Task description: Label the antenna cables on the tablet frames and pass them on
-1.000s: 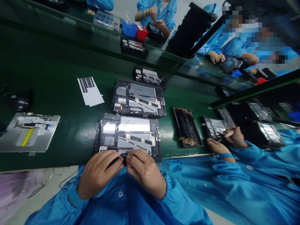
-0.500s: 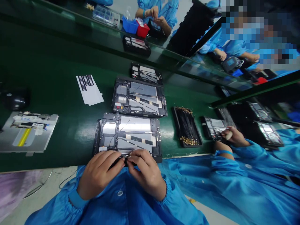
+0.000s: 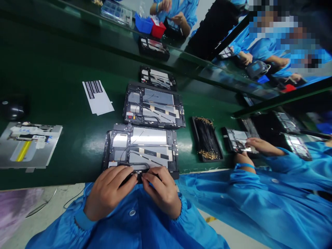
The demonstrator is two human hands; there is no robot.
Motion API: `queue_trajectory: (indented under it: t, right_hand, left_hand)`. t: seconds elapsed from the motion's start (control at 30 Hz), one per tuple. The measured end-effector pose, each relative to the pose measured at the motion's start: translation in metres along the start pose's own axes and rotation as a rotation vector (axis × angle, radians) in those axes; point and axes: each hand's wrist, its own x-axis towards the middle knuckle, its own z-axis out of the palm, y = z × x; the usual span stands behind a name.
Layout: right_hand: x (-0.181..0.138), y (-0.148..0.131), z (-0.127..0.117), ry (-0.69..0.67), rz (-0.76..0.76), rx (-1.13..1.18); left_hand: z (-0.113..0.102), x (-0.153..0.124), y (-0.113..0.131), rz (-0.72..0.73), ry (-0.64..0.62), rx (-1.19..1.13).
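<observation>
An opened tablet chassis point(image 3: 141, 147), black frame with silver plates and thin black cables, lies on the green belt right in front of me. My left hand point(image 3: 109, 192) and my right hand point(image 3: 160, 188) meet at its near edge. Both have curled fingers pinching a small dark part point(image 3: 138, 177) against the frame; I cannot make out what it is. A second opened chassis point(image 3: 154, 107) lies just behind the first, and a smaller one point(image 3: 157, 77) beyond that.
A white sheet with black strips point(image 3: 97, 97) lies at the left, beside a grey plate with a yellow strip point(image 3: 28, 145). A black tray of gold-tipped cables point(image 3: 206, 138) sits to the right. A co-worker's hands point(image 3: 255, 145) work on another unit there. More people sit across the line.
My hands have barely moved and stay pinched at the near edge. The co-worker's hand at the right has stretched flat over the unit. The view has shifted slightly downward.
</observation>
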Motion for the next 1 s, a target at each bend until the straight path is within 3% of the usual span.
queue_trajectory:
  t: [0.67, 0.87, 1.0]
  right_hand:
    - [0.002, -0.002, 0.001, -0.004, 0.053, -0.025]
    - [-0.008, 0.003, 0.006, 0.051, -0.131, -0.127]
    - [-0.005, 0.003, -0.003, -0.003, -0.248, -0.236]
  left_hand:
    - [-0.003, 0.002, -0.001, 0.019, -0.017, 0.002]
    - [0.0, 0.002, 0.0, 0.016, -0.012, 0.005]
    - [-0.012, 0.005, 0.006, -0.051, 0.006, -0.035]
